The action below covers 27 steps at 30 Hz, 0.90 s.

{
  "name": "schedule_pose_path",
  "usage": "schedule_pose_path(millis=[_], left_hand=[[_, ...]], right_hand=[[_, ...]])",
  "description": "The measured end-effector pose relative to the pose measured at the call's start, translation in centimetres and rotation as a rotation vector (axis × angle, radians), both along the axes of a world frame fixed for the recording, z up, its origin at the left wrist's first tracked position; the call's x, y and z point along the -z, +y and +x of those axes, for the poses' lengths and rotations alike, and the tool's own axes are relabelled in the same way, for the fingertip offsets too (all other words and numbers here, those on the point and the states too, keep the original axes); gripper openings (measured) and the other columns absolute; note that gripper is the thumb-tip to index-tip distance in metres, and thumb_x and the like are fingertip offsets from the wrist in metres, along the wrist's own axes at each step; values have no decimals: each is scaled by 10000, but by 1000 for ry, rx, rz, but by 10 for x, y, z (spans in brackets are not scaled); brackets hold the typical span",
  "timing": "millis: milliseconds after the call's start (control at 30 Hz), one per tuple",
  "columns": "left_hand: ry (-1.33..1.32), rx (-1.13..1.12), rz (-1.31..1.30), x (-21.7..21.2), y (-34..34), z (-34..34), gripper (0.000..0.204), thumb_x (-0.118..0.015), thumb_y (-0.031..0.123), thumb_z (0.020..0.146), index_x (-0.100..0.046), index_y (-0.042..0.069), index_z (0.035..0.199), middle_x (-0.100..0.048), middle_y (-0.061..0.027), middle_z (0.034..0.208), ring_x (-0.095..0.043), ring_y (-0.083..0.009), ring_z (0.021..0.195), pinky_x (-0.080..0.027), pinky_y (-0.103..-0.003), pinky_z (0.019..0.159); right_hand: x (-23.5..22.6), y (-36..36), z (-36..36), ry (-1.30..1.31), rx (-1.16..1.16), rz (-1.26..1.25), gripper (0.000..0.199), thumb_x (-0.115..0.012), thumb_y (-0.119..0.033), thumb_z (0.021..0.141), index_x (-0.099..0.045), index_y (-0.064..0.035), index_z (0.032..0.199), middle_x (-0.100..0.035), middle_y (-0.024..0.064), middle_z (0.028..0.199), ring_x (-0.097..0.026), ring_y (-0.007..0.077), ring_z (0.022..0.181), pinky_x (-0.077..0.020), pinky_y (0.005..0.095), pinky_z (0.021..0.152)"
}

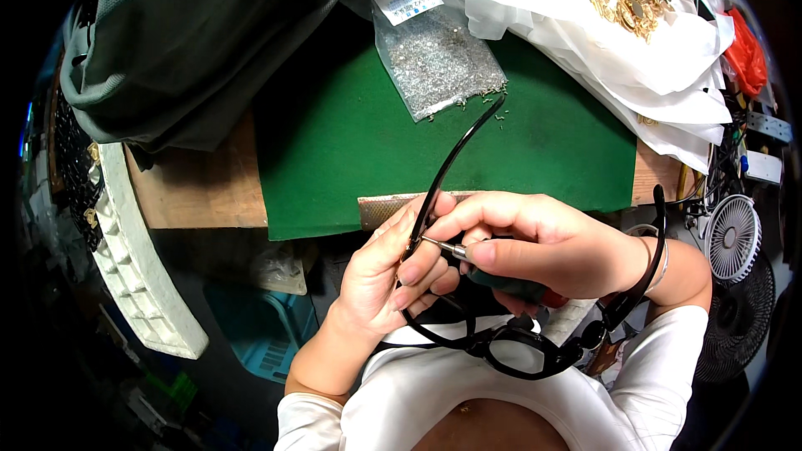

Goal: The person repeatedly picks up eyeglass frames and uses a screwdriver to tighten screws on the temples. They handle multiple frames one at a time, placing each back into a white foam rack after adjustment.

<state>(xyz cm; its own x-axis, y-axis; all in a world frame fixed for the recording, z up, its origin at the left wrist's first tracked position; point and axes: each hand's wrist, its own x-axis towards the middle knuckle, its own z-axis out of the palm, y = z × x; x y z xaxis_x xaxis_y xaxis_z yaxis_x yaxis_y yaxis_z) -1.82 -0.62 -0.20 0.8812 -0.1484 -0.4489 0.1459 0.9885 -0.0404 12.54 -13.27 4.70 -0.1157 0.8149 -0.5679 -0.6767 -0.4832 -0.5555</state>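
Observation:
My left hand (376, 276) is closed around the hinge area of a pair of black glasses (451, 159), one temple arm pointing up over the mat. Below, the front with a round lens hangs before my chest, and the other temple arm rises beside my right wrist. In my right hand (543, 242) is a screwdriver (451, 248) with a dark green and red handle, mostly hidden by the fingers. Its thin metal bit points left and meets the frame at my left fingertips; any screw there is too small to make out.
A clear bag of small screws (439, 58) lies on the green mat (334, 134), a few loose beside it. White wrapping (543, 0) holds gold-coloured parts (635, 4) at far right. Dark fabric (200, 42) covers the far left. A white compartment tray (142, 267) and small fan (733, 238) flank the bench.

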Motion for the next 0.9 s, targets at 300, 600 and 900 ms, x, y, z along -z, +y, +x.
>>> schedule_pose_path(millis=[300, 600, 900], left_hand=[[-32, 36, 78, 2, 0, 2, 349, -405, 267, 910, -426, 32, 1168, -406, 31, 496, -345, -52, 347, -380, -202, 497], [-12, 63, 57, 7, -1, 2, 362, -410, 273, 910, -422, 34, 1181, -396, 36, 500, -338, -48, 346, -351, -197, 461], [-7, -51, 275, -11, 5, -3, 404, -258, 371, 941, -445, 23, 855, -414, -1, 445, -365, -72, 302, -348, -213, 425]], right_hand=[[1, 0, 2, 165, 32, -82, 363, -431, -155, 869, -357, 63, 1149, -553, 87, 805, -496, 93, 512, -388, 207, 396], [12, -7, -1, 23, 35, 1, 376, -453, -210, 888, -378, 77, 1119, -566, 71, 777, -497, 77, 525, -389, 198, 413], [32, -44, 28, -1399, -38, 172, 228, -560, -121, 778, -552, -32, 988, -529, 144, 794, -562, 277, 687, -460, 327, 596]])
